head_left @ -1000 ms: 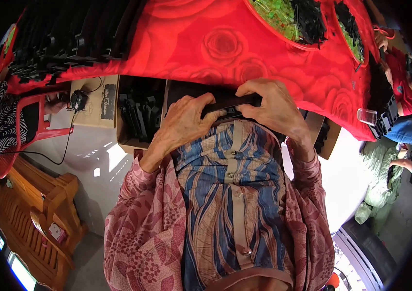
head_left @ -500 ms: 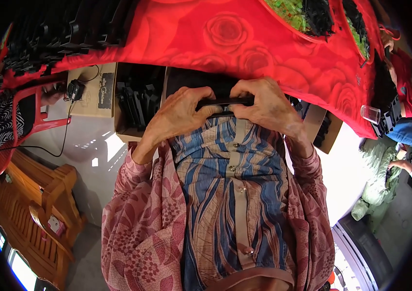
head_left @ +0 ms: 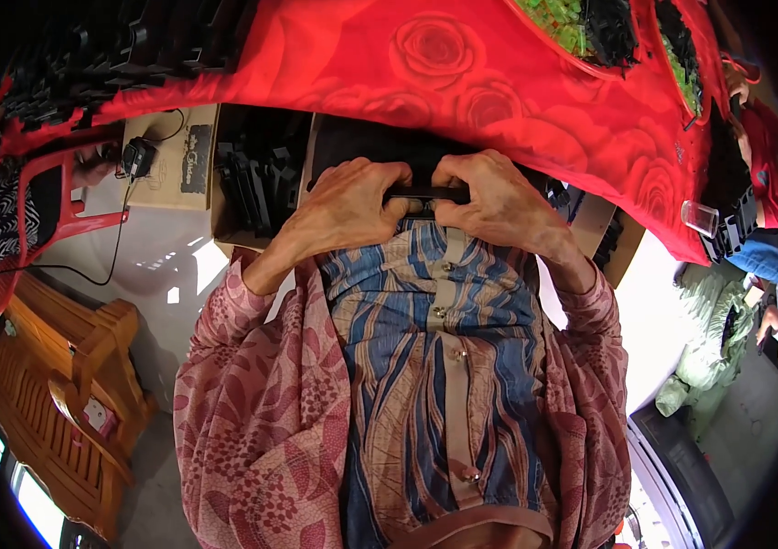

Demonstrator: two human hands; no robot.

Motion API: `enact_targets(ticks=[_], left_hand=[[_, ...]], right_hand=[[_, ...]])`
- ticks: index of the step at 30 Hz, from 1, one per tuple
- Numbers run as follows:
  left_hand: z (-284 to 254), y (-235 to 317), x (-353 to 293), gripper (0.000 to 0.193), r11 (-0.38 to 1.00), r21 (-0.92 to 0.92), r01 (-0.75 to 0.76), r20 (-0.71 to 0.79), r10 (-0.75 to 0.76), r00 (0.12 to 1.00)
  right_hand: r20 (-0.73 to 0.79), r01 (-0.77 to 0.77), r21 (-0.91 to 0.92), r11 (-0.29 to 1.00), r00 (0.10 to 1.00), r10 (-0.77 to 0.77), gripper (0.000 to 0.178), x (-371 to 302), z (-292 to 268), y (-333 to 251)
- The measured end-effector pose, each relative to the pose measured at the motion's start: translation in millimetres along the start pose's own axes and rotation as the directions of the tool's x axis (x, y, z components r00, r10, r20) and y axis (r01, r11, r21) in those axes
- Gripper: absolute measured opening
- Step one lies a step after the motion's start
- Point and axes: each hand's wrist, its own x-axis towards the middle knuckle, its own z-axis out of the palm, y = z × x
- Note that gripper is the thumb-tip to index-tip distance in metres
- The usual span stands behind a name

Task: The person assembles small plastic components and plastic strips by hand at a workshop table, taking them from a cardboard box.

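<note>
Close to my body, at the near edge of the red table, both hands grip one narrow black bar-shaped piece (head_left: 427,193). My left hand (head_left: 352,203) has its fingers curled round the piece's left end, thumb beneath. At the right end, my right hand (head_left: 497,199) is closed in the same way. The piece lies crosswise, just above my striped blue and tan top (head_left: 439,302). Its ends are hidden inside my fingers, so its exact kind does not show. Dark cloth lies behind it over my lap.
A red rose-patterned tablecloth (head_left: 498,82) spreads ahead, with stacked black parts (head_left: 133,55) at far left and a tray of green pieces (head_left: 555,20) at far right. Left of me stands a carton (head_left: 247,233) of black parts. People sit at both sides.
Both hands stay closed on the black piece, and my left hand has shifted slightly toward the right one. The view has tilted a little.
</note>
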Motion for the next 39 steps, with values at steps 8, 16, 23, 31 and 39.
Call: enact_targets(ticks=[8, 16, 23, 31, 39], left_hand=[[-1, 2, 7, 0.031, 1.000, 0.018, -0.011, 0.082, 0.009, 0.997], [6, -3, 6, 0.028, 0.991, 0.045, -0.124, -0.066, 0.127, 0.990], [-4, -6, 5, 0.035, 0.993, -0.071, -0.090, 0.088, 0.096, 0.991], [-12, -6, 9, 0.026, 0.975, -0.074, -0.211, 0.059, 0.215, 0.975], [-13, -3, 7, 0.025, 0.977, 0.025, -0.210, 0.053, 0.208, 0.977]], right_hand=[[-0.031, -0.081, 0.025, 0.996, 0.996, 0.082, 0.024, -3, 6, -3], [-0.009, -0.086, 0.077, 0.993, 0.996, 0.087, 0.028, -5, 7, 5], [-0.033, 0.031, 0.154, 0.988, 0.999, -0.026, 0.021, -5, 2, 11], [0.033, -0.034, 0.246, 0.969, 0.999, 0.026, 0.022, -4, 1, 16], [0.075, 0.001, -0.107, 0.994, 0.997, 0.007, 0.029, 0, -7, 4]])
